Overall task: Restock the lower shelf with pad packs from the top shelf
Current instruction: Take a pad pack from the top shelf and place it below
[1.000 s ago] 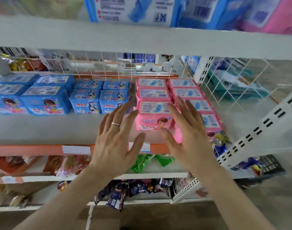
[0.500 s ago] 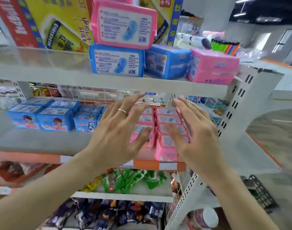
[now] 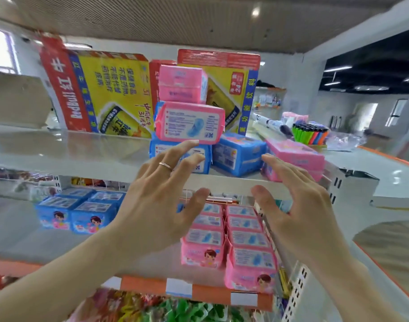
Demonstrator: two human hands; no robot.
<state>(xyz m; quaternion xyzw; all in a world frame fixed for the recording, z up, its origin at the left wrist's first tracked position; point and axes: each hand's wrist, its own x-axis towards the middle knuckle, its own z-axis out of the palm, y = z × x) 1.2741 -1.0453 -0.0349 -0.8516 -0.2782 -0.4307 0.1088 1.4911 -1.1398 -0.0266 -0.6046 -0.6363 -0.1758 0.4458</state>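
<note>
While both hands hover empty before the edge of the top shelf point(image 3: 82, 154), the packs wanted for restocking sit just above and beyond the fingertips. Both the left hand point(image 3: 157, 201) and the right hand point(image 3: 301, 210) are spread, fingers loosely bent and thumbs apart, gripping nothing.

At mid-shelf, in front of yellow cartons point(image 3: 101, 94), stands a stack point(image 3: 187, 108). A blue pack point(image 3: 204, 165) lies at the bottom, a pink pack point(image 3: 189, 123) lies on it, and another pink one sits on top. The pink pack's long axis runs left to right across the view, printed face toward the person. The left fingertips sit just under its lower edge and overlap the blue pack in the picture; whether they touch it cannot be told.

The right fingertips are close by the near end of a side pack point(image 3: 296, 156), also pink, lying at an angle toward the shelf's right end. A second blue one lies between it and the stack.

On this showing the left hand is nearer the stack and the right hand nearer the side pack. A two-handed lift of the pink pack would likely need the right hand to travel up and leftward to its far end.

Below, the lower shelf point(image 3: 24, 240) holds pink rows point(image 3: 250, 252) at its right.
</note>
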